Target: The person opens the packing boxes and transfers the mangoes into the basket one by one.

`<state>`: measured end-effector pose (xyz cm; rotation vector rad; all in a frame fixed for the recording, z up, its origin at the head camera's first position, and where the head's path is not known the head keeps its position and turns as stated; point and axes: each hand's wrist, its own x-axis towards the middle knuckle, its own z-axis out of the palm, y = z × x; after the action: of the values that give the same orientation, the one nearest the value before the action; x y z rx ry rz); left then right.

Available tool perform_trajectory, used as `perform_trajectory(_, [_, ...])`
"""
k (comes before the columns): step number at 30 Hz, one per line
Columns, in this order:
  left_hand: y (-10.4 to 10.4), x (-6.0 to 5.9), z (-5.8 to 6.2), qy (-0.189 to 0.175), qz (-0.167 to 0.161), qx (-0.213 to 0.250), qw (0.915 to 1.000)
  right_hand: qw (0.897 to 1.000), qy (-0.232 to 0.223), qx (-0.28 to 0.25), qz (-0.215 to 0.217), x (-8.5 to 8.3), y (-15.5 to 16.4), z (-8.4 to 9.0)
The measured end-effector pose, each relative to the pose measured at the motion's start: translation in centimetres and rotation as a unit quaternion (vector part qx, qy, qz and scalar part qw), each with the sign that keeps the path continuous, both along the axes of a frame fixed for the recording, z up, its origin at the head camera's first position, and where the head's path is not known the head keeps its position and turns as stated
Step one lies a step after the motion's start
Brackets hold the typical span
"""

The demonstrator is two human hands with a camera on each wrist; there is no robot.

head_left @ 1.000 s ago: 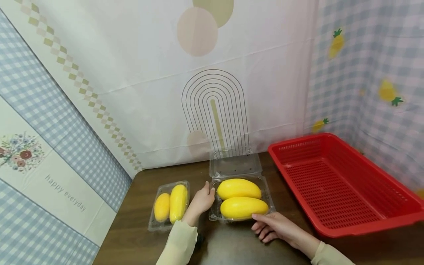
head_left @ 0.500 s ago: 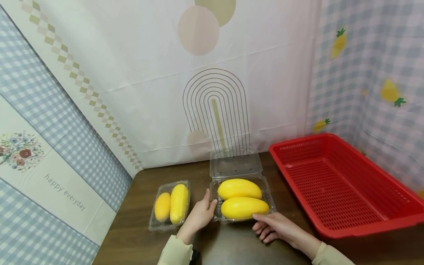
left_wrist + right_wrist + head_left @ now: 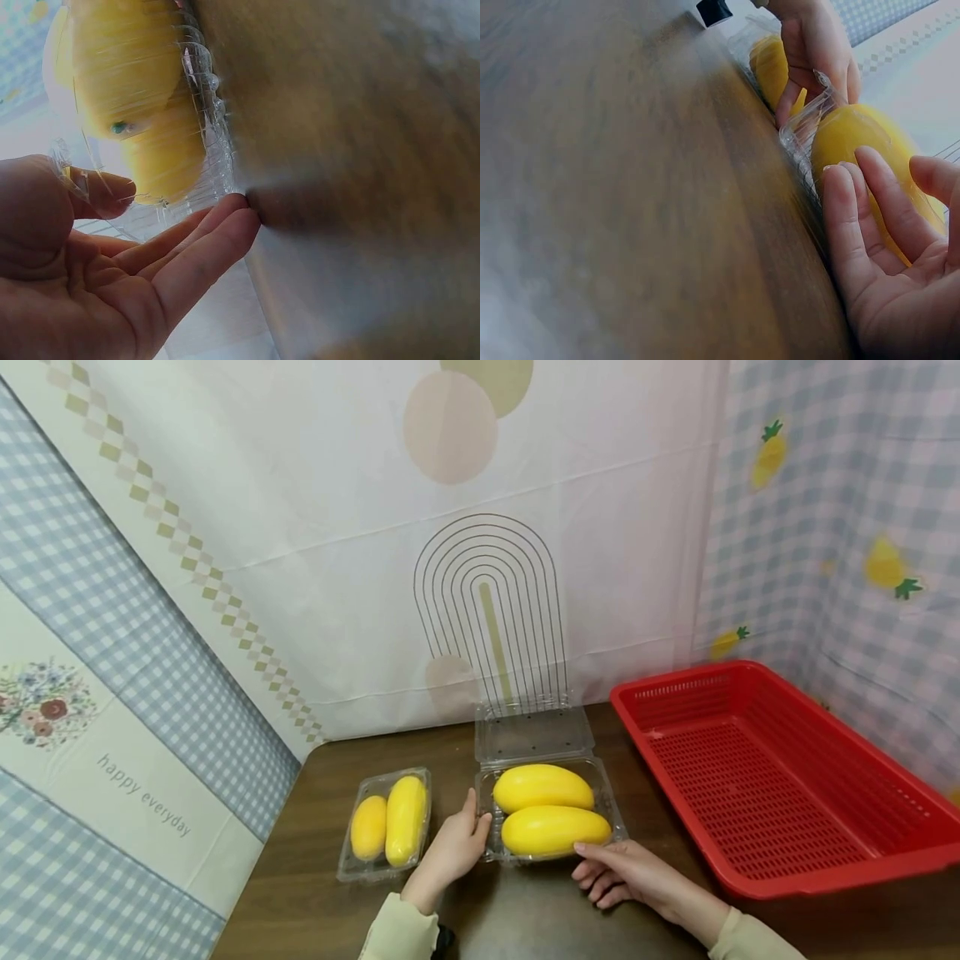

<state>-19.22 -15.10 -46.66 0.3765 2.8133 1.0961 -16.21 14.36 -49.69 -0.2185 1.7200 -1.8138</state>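
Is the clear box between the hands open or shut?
Open: the box has its lid turned back on the far side, and both yellow fruits lie uncovered.

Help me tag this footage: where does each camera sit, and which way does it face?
Head: on the head, facing forward and down at the open tub, small tub and basket; left hand, right hand and sleeves show.
Left wrist: on that wrist, facing the open tub's side; only the left hand shows.
Right wrist: on that wrist, facing across the open tub toward the left hand; both hands show.
Shared by head and right wrist: both tubs and both hands.
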Motion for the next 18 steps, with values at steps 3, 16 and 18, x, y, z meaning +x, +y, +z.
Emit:
perform_trajectory(3, [-0.1,0.0,-0.1,0.003,0.001,-0.006,1.0000,1.000,0.000,-0.004,0.008,0.0,0.1,0.0])
perform_trajectory(16, [0.2,0.1,0.3,0.007,0.007,-0.006,0.9999,0.991,0.076,0.015,0.105,0.4,1.2,1.2])
perform_trajectory(18, [0.2,0.0,0.3,0.003,0.011,-0.004,0.9999,0.987,0.110,0.022,0.116,0.5,1.4,2.0])
